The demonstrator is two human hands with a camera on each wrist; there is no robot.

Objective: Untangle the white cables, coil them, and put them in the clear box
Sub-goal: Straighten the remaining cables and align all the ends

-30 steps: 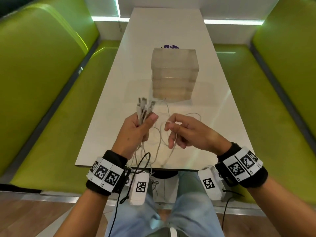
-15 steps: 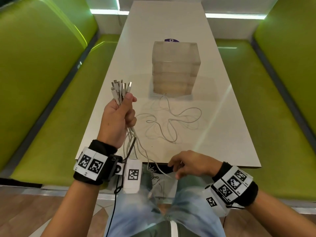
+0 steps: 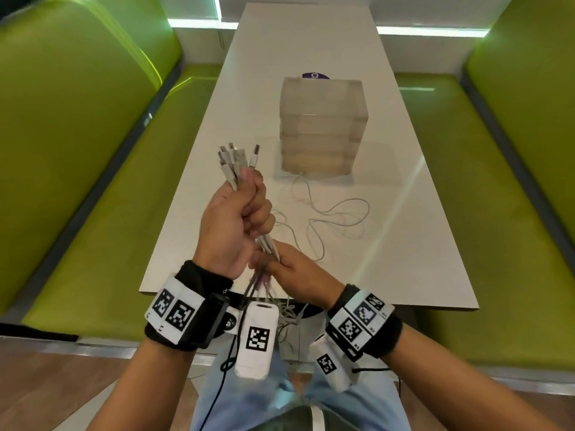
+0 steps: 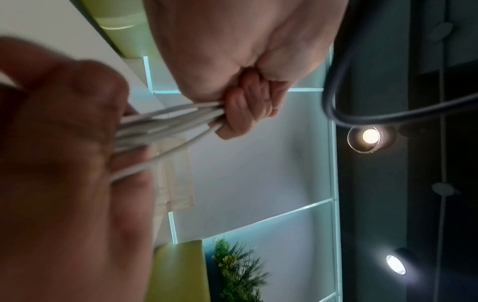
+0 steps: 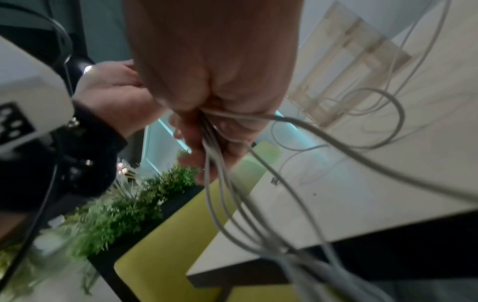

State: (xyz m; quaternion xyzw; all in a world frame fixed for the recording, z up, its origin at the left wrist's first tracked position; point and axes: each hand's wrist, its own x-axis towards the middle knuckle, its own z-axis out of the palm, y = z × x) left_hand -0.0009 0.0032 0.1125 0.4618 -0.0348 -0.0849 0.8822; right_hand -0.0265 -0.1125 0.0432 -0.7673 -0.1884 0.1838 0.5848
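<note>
My left hand (image 3: 239, 213) grips a bundle of white cables (image 3: 238, 164) in a fist above the table's near edge, with several plug ends sticking up out of it. Just below that fist my right hand (image 3: 281, 264) holds the same bundle (image 4: 165, 124) where it leaves the left hand. From there the cables (image 5: 232, 204) hang down past the table edge. More white cable (image 3: 336, 219) lies in loose loops on the table. The clear box (image 3: 322, 126) stands beyond those loops, mid-table.
The white table (image 3: 420, 259) runs away from me between two green benches (image 3: 93, 181). A purple disc (image 3: 315, 76) peeks out behind the box. Black wires from the wrist cameras hang by my lap. Plants (image 5: 124, 204) stand off to the left.
My right hand rose from the table edge up to the bundle, right under the left fist. The left hand shifted slightly right and nearer with the plugs still upright.
</note>
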